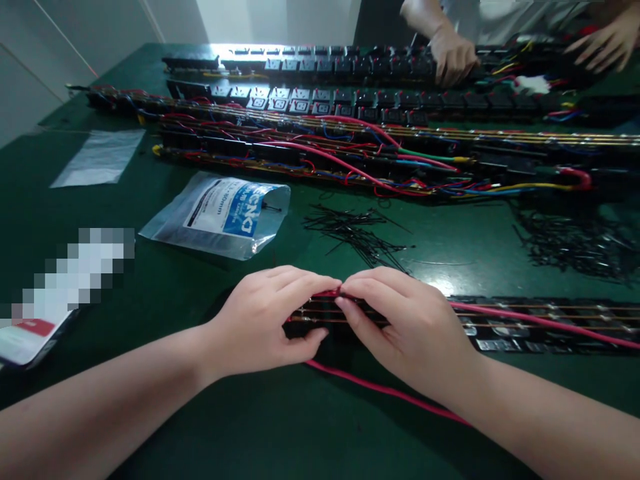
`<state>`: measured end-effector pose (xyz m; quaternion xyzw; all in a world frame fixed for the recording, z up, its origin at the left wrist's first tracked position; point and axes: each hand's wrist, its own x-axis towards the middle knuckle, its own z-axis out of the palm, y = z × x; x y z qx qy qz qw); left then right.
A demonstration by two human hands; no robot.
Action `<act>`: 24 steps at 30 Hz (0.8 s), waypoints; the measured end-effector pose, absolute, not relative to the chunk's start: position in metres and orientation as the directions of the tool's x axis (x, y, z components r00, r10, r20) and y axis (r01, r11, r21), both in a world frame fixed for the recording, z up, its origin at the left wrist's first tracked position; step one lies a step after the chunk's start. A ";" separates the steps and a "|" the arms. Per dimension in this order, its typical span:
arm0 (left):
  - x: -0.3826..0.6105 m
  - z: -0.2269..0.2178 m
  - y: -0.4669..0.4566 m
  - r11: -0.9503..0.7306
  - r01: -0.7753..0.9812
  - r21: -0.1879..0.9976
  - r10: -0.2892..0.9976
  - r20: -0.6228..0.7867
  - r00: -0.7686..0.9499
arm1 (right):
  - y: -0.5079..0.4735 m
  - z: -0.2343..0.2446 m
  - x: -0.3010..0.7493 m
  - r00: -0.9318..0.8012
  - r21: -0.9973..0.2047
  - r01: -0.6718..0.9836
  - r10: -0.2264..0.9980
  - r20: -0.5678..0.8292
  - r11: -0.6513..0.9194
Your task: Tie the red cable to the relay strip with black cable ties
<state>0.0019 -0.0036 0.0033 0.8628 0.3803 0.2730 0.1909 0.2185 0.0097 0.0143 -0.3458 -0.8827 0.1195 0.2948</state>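
A long black power strip (493, 345) with bare copper-coloured rods and red wires lies before me on the table. My left hand (273, 320) is curled round its left end, fingertips at the red wire (327, 293) on the far side and thumb near the front edge. Against that wire, the thumb and forefinger of my right hand (407, 320) pinch a small dark piece, apparently a black cable tie (341, 291), mostly hidden by the fingers. A thick red cable (540, 320) runs right along the strip, and another red cable (385, 388) loops in front, passing under my right wrist.
Loose black cable ties (357, 233) lie just beyond my hands, with another pile (575, 240) at right. An open plastic bag (215, 213), a flat clear bag (100, 157) and a partly blurred phone-like object (30, 340) are left. Wired strips (300, 153) span the back; a co-worker's hands (453, 57) touch one.
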 end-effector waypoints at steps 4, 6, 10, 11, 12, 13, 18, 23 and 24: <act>0.002 0.002 -0.005 -0.648 0.557 0.519 0.756 0.348 0.555 | 0.010 0.013 0.218 -0.590 -0.410 0.532 0.671 0.448 0.741; 0.002 0.002 -0.005 -0.647 0.561 0.517 0.757 0.347 0.553 | 0.011 0.013 0.218 -0.590 -0.413 0.532 0.673 0.446 0.739; 0.001 0.001 -0.004 -0.657 0.562 0.503 0.749 0.351 0.562 | 0.011 0.012 0.219 -0.593 -0.416 0.534 0.677 0.435 0.736; 0.001 0.000 -0.004 -0.660 0.561 0.500 0.746 0.352 0.565 | 0.011 0.011 0.219 -0.595 -0.415 0.534 0.676 0.435 0.737; 0.001 0.000 -0.004 -0.662 0.560 0.498 0.744 0.353 0.567 | 0.011 0.011 0.219 -0.597 -0.413 0.536 0.676 0.432 0.737; 0.001 -0.001 -0.004 -0.664 0.559 0.496 0.743 0.353 0.569 | 0.010 0.011 0.219 -0.597 -0.410 0.538 0.676 0.432 0.737; 0.000 -0.001 -0.004 -0.666 0.560 0.493 0.741 0.351 0.572 | 0.010 0.013 0.219 -0.600 -0.404 0.534 0.670 0.438 0.743; 0.000 -0.001 -0.003 -0.666 0.551 0.503 0.739 0.344 0.579 | 0.010 0.012 0.219 -0.592 -0.417 0.535 0.678 0.436 0.735; 0.000 -0.002 -0.003 -0.666 0.549 0.505 0.739 0.344 0.579 | 0.010 0.012 0.219 -0.591 -0.417 0.534 0.678 0.438 0.735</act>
